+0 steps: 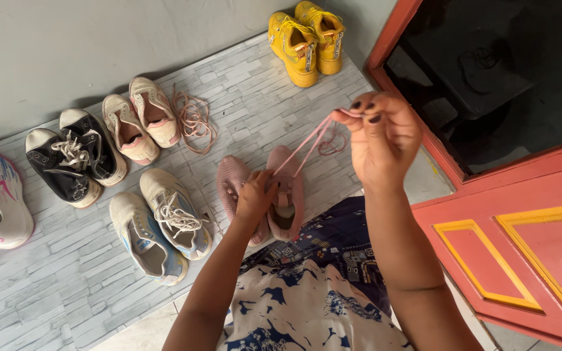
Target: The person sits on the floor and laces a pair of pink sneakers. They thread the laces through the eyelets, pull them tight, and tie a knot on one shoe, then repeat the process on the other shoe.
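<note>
We see a pair of pink knit shoes (261, 195) lying side by side on the grey brick-patterned floor mat, toes pointing away from us. A pink shoelace (307, 146) rises taut from the right-hand shoe, slanting up and to the right; its loose end curls in small loops just beyond.

Knit shoes (274, 195) on mat (53, 286), just before lap. Left hand (255, 195) on them; right hand (385, 140) above, right, lace (307, 146) between. Laced pair (160, 224) left; boots (307, 39) behind; door (528, 247) right.
</note>
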